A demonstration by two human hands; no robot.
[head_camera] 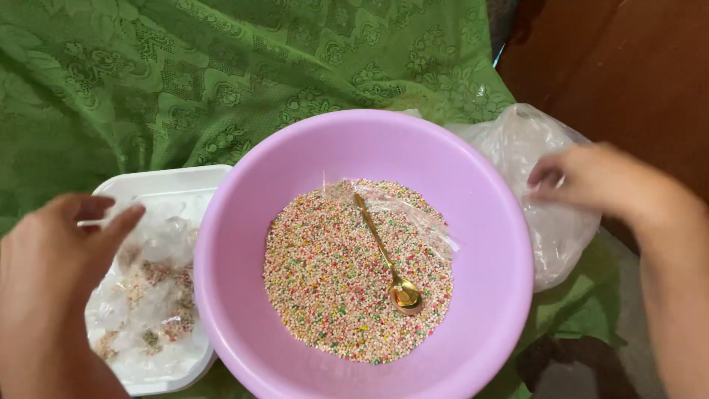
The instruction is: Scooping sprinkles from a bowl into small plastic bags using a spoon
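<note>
Clear plastic is what both hands deal with at this moment. The right hand lies on a crumpled plastic bag at the right side of the scene, with the thumb and the fingers pressed together on a fold of the film, it seems to pinch it. The left hand is at the left, its thumb and fingers spread a little, and it hovers over a white tray; I cannot tell if it touches the small packets that fill this tray. These packets are of thin clear film with some coloured grains inside, probably collected there to keep them together. Between the two hands stands a big pink basin, and its wide, deep shape keeps the loose grains from rolling away. In the basin lies a heap of tiny coloured beads, red, green, yellow and cream. A golden spoon rests on the heap, with its bowl at the near side and its handle pointing far and left. One piece of clear film lies on the far right part of the heap. Everything stands on a green patterned cloth, and a brown wooden surface shows at the far right.
</note>
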